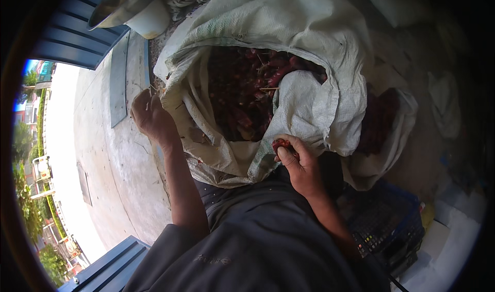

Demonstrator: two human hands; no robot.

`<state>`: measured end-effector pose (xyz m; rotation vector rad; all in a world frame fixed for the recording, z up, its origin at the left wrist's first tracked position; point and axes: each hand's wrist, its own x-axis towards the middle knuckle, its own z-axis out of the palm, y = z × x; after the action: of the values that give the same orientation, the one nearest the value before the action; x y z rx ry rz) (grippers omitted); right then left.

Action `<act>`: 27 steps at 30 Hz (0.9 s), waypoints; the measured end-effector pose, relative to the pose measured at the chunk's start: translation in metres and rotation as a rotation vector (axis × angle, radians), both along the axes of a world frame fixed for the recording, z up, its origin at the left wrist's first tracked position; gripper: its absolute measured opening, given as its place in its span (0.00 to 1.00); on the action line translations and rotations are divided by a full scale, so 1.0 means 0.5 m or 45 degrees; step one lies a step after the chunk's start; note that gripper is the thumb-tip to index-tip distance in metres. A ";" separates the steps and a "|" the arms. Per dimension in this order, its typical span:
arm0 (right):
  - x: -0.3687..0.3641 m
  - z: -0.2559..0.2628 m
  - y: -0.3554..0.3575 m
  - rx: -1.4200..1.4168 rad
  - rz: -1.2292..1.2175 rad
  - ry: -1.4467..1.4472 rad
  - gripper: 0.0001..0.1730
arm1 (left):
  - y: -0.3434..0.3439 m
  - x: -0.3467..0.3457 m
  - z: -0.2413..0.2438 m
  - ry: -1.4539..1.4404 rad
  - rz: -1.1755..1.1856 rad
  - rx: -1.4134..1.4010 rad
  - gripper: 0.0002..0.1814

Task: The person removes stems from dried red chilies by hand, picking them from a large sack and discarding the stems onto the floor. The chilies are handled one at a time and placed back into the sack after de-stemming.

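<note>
A large white woven sack (325, 25) stands before me with its rim rolled outward. Inside it lie many dark red dried chili peppers (247, 87), some with pale stems. My right hand (303, 164) pinches a red chili pepper (281, 144) between thumb and fingers, just over the near edge of the sack. My left hand (152, 116) is at the sack's left edge, its fingers curled. Small stem-like bits show at its fingertips, but whether it grips them or the sack's edge is unclear.
A second white sack (402, 125) with dark red contents stands at the right, above a dark plastic crate (402, 222). A metal basin (116, 5) rests on a white bucket (151, 21) at the upper left. Blue corrugated metal panels (81, 36) border the concrete ground.
</note>
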<state>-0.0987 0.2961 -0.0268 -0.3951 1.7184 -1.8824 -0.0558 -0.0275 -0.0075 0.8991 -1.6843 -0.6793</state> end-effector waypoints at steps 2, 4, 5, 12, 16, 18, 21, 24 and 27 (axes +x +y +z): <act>0.000 -0.008 0.003 0.003 0.009 -0.051 0.15 | 0.037 -0.001 0.010 -0.382 -0.173 -0.305 0.15; -0.006 -0.012 0.001 0.005 0.039 -0.064 0.15 | 0.100 -0.016 0.015 -0.705 -0.547 -0.482 0.17; -0.010 -0.012 0.001 0.018 0.052 -0.051 0.15 | 0.134 -0.028 0.004 -0.830 -0.851 -0.493 0.18; -0.008 0.022 -0.001 0.102 0.119 -0.003 0.13 | 0.190 -0.027 -0.112 -1.300 -1.314 -0.619 0.12; -0.006 0.021 -0.003 0.077 0.120 -0.151 0.16 | 0.184 -0.022 -0.062 -0.989 -1.148 -0.456 0.12; -0.010 0.017 -0.010 0.078 0.143 -0.076 0.17 | 0.209 -0.016 -0.016 -0.770 -1.045 -0.090 0.09; -0.024 0.023 -0.022 0.291 0.105 0.770 0.15 | 0.227 0.009 0.018 -0.341 -1.106 0.606 0.07; -0.035 0.047 -0.051 0.179 -0.022 1.086 0.16 | 0.253 0.031 0.011 0.112 -1.211 1.388 0.06; -0.034 0.059 -0.055 0.214 0.135 0.988 0.20 | 0.293 0.051 0.002 0.331 -1.423 1.617 0.05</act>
<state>-0.1155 0.2687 0.0028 -1.2418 2.2488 -1.5825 -0.0304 0.1190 -0.0066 0.4880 -1.2828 -2.6546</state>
